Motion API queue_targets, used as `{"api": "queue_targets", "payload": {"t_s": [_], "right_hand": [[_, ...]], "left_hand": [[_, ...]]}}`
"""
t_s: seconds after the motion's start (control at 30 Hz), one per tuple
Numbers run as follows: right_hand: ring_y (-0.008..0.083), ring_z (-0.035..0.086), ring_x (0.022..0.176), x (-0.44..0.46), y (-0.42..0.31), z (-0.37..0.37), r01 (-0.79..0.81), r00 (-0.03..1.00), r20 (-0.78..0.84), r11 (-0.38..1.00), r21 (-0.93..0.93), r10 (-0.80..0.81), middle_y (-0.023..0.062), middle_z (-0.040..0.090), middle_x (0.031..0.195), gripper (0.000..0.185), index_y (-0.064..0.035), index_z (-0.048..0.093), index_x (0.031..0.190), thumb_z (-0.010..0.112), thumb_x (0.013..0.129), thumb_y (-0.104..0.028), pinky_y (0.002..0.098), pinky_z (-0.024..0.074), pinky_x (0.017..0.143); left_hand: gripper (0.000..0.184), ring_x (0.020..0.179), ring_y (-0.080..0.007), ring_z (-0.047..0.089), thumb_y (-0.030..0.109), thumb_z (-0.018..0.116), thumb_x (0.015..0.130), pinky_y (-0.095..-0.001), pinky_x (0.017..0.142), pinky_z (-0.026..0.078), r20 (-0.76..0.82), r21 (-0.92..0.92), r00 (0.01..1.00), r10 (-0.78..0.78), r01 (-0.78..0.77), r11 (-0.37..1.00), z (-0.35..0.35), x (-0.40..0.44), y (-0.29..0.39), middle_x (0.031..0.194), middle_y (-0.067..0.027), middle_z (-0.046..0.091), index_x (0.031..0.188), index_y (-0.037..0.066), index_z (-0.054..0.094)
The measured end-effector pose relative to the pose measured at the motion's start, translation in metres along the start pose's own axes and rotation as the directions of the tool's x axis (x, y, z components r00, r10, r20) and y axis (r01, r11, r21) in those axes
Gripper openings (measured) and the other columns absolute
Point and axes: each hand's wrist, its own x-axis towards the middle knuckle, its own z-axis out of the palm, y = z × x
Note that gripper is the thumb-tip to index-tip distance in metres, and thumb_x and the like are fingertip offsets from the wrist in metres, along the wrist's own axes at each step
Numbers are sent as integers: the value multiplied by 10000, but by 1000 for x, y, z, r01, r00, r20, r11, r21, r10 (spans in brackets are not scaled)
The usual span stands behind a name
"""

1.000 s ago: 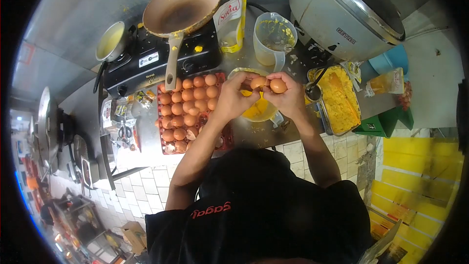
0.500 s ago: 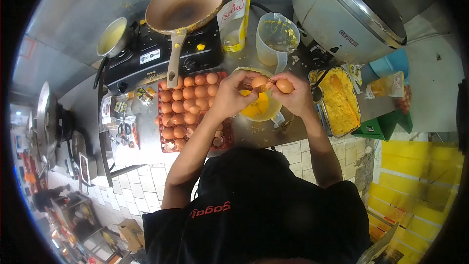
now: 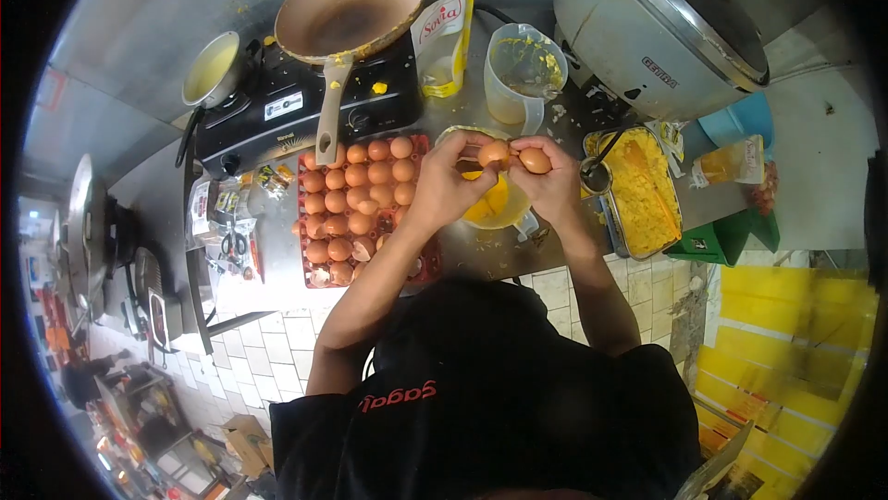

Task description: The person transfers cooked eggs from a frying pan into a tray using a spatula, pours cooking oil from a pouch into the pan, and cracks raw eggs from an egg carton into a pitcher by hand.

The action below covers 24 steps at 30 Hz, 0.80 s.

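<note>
My left hand [image 3: 448,182] is closed around a brown egg [image 3: 493,154]; whether its shell is cracked, I cannot tell. Close beside it, my right hand [image 3: 553,187] grips another brown egg [image 3: 535,161] with thumb and fingers. Both hands are over a clear plastic jug [image 3: 511,214] holding raw egg, its yellow yolk [image 3: 490,204] partly hidden by the fingers. To the left lies a red egg tray [image 3: 428,264] with rows of brown eggs [image 3: 357,175] and some broken shells [image 3: 363,248] at its near end.
Behind are a frying pan [image 3: 347,14] on a black gas stove [image 3: 277,135], a saucepan [image 3: 213,74], a yellow-white pouch [image 3: 444,47] and a second jug [image 3: 523,74]. At right stand a large rice cooker [image 3: 638,37] and a metal tray of yellow food [image 3: 643,199] with a ladle [image 3: 597,174].
The two eggs have shifted slightly up in my hands, and the right one slightly left. My left fingers have moved round the left egg; more of the ladle shows beside my right hand.
</note>
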Motion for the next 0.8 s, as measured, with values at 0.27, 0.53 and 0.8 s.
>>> {"api": "queue_targets", "payload": {"t_s": [0.27, 0.53, 0.8], "right_hand": [[194, 686, 895, 12, -7, -18, 229, 973, 50, 966, -118, -225, 80, 702, 948, 213, -55, 675, 967, 742, 766, -32, 294, 533, 789], [224, 667, 915, 20, -10, -30, 710, 688, 285, 538, -454, -667, 53, 656, 1084, 278, -51, 680, 1005, 731, 735, -11, 329, 549, 779], [209, 662, 905, 25, -28, -39, 807, 551, 443, 315, -500, -707, 51, 651, 1066, 235, -30, 681, 995, 693, 761, -28, 312, 556, 759]], "left_hand": [[270, 982, -139, 675, -19, 675, 858, -276, 866, 563, 87, -237, 994, -67, 86, 968, -11, 8, 0, 1048, -85, 700, 1117, -6, 599], [245, 992, -137, 673, 30, 677, 896, -268, 861, 565, 111, -62, 993, -45, 52, 997, -20, 15, 7, 1050, -93, 705, 1126, -19, 608], [223, 958, -140, 689, 61, 683, 899, -254, 831, 578, 29, 74, 992, -119, 117, 990, -23, 13, 11, 1020, -100, 712, 1094, -34, 631]]}}
